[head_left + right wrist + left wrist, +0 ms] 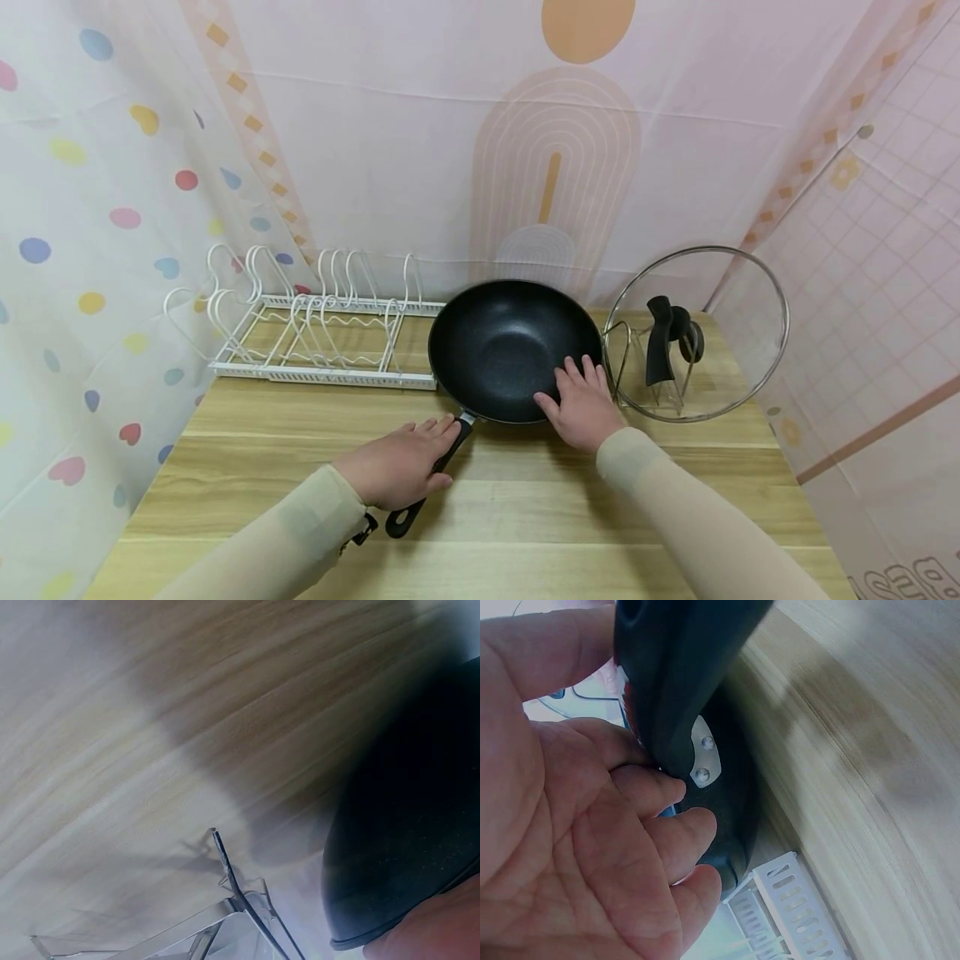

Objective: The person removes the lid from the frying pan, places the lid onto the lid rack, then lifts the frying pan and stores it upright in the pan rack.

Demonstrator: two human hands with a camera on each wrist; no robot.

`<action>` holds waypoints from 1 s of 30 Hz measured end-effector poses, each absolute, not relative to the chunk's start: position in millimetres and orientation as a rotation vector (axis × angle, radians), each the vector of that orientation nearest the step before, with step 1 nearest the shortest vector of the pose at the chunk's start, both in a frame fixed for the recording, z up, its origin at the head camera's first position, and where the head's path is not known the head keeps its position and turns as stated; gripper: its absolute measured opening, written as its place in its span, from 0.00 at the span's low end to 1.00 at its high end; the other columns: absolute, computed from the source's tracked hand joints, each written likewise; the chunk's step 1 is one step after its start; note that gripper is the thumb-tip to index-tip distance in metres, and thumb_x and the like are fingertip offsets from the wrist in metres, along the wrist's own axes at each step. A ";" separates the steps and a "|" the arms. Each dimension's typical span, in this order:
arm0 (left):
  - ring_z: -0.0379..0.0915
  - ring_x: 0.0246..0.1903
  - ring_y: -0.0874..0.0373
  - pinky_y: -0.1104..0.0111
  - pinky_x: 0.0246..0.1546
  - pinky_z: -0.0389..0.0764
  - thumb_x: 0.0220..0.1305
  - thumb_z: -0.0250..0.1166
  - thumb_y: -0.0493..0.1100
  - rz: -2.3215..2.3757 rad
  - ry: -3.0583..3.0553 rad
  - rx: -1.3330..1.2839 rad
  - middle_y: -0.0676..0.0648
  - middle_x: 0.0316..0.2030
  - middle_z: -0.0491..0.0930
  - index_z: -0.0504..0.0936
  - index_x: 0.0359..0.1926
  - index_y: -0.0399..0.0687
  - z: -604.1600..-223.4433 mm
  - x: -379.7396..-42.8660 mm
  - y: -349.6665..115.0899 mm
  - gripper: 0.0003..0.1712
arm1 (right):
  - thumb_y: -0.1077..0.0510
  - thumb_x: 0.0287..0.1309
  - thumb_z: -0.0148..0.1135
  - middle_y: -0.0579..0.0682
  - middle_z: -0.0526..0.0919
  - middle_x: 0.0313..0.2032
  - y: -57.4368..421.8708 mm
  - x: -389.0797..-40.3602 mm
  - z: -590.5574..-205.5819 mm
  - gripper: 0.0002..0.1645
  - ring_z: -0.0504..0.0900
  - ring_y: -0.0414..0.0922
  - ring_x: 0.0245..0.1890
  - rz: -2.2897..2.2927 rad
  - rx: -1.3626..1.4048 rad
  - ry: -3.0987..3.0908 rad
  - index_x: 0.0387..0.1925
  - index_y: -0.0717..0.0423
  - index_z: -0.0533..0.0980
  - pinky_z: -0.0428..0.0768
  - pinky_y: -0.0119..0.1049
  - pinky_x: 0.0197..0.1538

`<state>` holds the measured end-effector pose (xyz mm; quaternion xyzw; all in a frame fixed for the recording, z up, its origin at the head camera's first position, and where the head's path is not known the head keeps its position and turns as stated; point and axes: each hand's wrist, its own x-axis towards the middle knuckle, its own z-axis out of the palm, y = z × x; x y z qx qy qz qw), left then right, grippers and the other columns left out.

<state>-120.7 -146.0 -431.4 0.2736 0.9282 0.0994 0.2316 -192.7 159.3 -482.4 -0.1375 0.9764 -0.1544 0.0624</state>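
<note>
A black wok (510, 350) sits mid-table, its dark handle (406, 518) angled toward the front left. Across this handle lies my left hand (401, 467), palm down, with thumb and fingers resting over it; the left wrist view shows loosely bent fingertips (694, 825) against its far side. My right hand (585, 407) rests over the wok's front right rim, fingers spread and reaching inside. Close beside that hand, a large glass lid (738, 375) with a metal rim and black knob stands upright in a wire stand (663, 410).
To the left of the wok, a white rack (322, 377) with several curved dividers spans the back of the table. Its right end comes close to the wok. A wooden tabletop (525, 525) lies beneath everything, with patterned curtains (390, 167) behind and at both sides.
</note>
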 end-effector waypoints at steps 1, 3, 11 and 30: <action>0.52 0.82 0.43 0.46 0.80 0.58 0.77 0.62 0.55 0.272 2.553 0.751 0.38 0.82 0.55 0.57 0.82 0.40 -431.8 -120.4 -145.8 0.43 | 0.34 0.80 0.45 0.67 0.57 0.81 160.1 -193.8 -483.4 0.45 0.43 0.68 0.83 -0.466 -0.418 2.951 0.77 0.66 0.65 0.40 0.64 0.83; 0.52 0.82 0.43 0.46 0.81 0.57 0.78 0.61 0.55 0.273 2.551 0.748 0.39 0.83 0.54 0.57 0.82 0.41 -432.8 -119.8 -145.3 0.43 | 0.34 0.80 0.45 0.67 0.57 0.81 162.0 -196.6 -486.3 0.44 0.44 0.68 0.83 -0.462 -0.428 2.959 0.76 0.66 0.65 0.40 0.63 0.83; 0.53 0.82 0.44 0.47 0.81 0.58 0.78 0.60 0.56 0.276 2.553 0.761 0.40 0.82 0.55 0.58 0.82 0.42 -435.1 -118.6 -141.7 0.43 | 0.36 0.80 0.46 0.67 0.57 0.81 159.5 -196.4 -488.1 0.43 0.44 0.68 0.83 -0.446 -0.418 2.974 0.76 0.66 0.65 0.42 0.65 0.83; 0.53 0.81 0.42 0.45 0.79 0.59 0.78 0.58 0.61 0.300 2.538 0.817 0.41 0.83 0.55 0.57 0.83 0.46 -439.8 -116.5 -134.5 0.44 | 0.35 0.80 0.45 0.66 0.56 0.81 158.8 -196.5 -483.4 0.43 0.43 0.67 0.84 -0.428 -0.427 2.955 0.77 0.65 0.64 0.41 0.64 0.83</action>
